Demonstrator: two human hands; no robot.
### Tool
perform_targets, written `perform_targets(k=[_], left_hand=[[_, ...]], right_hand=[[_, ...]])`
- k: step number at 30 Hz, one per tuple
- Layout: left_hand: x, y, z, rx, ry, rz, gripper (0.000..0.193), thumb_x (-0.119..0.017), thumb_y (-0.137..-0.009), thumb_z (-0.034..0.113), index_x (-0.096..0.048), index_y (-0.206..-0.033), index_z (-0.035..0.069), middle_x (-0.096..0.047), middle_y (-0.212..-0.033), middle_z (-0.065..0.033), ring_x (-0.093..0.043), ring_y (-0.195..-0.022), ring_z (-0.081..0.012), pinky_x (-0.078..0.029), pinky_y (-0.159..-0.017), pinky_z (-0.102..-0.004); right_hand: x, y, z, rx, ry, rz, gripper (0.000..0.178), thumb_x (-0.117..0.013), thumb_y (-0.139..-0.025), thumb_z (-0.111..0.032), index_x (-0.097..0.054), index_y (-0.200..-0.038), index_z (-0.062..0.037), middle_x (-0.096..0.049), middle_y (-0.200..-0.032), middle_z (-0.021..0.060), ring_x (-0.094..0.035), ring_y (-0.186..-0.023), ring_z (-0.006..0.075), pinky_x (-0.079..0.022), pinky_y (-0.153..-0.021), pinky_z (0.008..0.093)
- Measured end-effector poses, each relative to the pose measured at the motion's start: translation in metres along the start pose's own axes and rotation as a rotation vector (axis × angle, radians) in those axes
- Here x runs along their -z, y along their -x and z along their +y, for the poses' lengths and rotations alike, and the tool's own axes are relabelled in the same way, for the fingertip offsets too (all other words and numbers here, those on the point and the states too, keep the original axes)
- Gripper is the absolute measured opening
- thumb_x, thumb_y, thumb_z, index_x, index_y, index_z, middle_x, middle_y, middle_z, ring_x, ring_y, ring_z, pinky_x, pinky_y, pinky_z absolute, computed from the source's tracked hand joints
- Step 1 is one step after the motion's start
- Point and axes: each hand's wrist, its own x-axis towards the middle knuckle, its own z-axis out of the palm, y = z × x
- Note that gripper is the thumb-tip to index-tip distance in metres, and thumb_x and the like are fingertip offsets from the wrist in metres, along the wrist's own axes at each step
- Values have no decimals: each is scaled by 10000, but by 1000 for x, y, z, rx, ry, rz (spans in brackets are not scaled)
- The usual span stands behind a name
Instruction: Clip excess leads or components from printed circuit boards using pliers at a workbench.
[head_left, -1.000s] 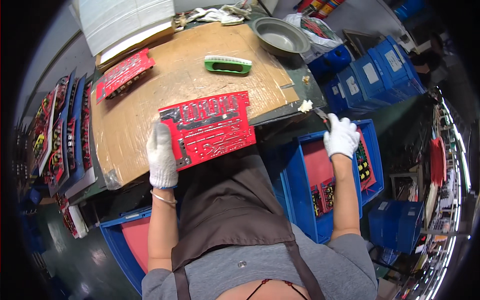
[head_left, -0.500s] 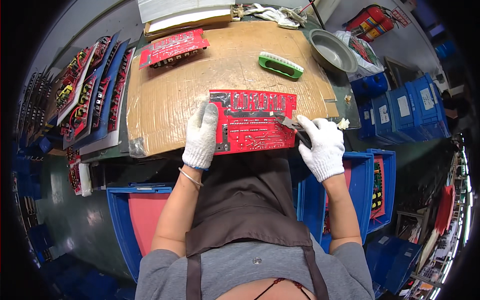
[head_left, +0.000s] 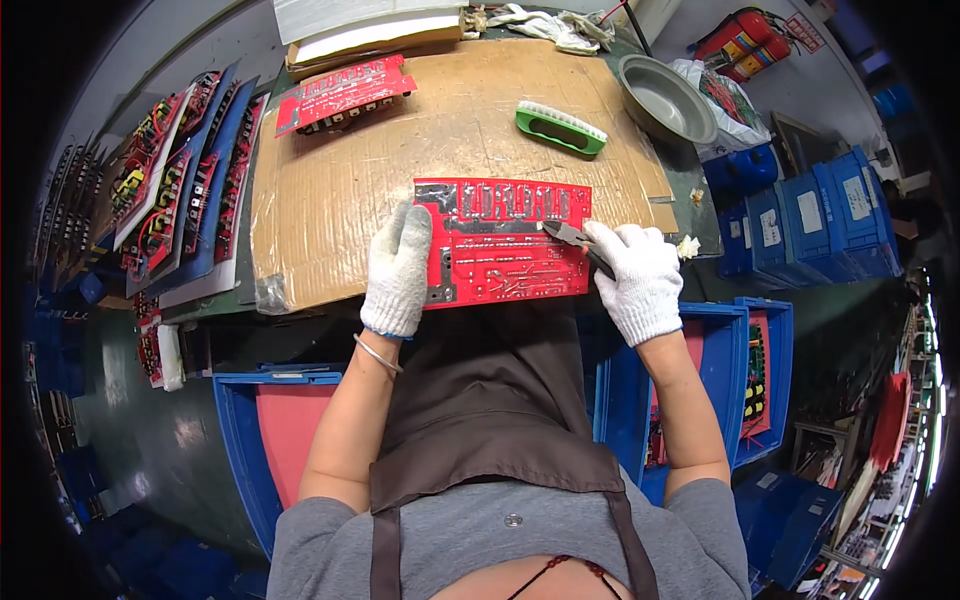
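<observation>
A red circuit board (head_left: 510, 265) with its solder side up is held at the near edge of the cardboard-covered table. My left hand (head_left: 398, 262), in a white knit glove, grips the board's left edge, thumb on top. In my gloved right hand (head_left: 638, 278) is a pair of cutting pliers (head_left: 570, 236); their jaws lie over the upper right part of the board, at the dark strip below the row of soldered outlines. Whether the jaw tips touch the board I cannot tell. The underside of the board is hidden.
Farther back on the cardboard (head_left: 450, 120) lie another red circuit board (head_left: 340, 92) and a green brush (head_left: 562, 128). A metal bowl (head_left: 668, 98) stands at the back right. Boards on blue panels (head_left: 205, 185) lean at left. Blue bins (head_left: 232, 400) flank my lap.
The pliers have moved slightly left and up across the board, and my right hand has gone with them. The board and my left hand have shifted slightly left.
</observation>
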Motion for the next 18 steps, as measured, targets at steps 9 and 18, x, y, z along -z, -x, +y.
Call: perform_targets(k=[9,18], left_hand=[[-3,-2,-3,-37,-13,23,439,-578,-1072,394,-657,-1231,-7,-722,-1034,-47,-677,-869,-89,-571,-767,-256],[-2,-1,0,0,21,14,425,-582,-1082,342,-639,-1278,-30,-684,-1074,-34,-586,-952,-77,-517,-852,-257]], right_hand=[[-17,5,14,90,-149,149,607,-815,-647,-73,-685,-1233,-162,-675,-1014,76,-627,-968,307,-487,-842,429],[-14,35,24,-100,-118,315,563,-776,-692,-41,-698,-1237,-156,-682,-1085,101,-646,-1013,316,-500,-913,436]])
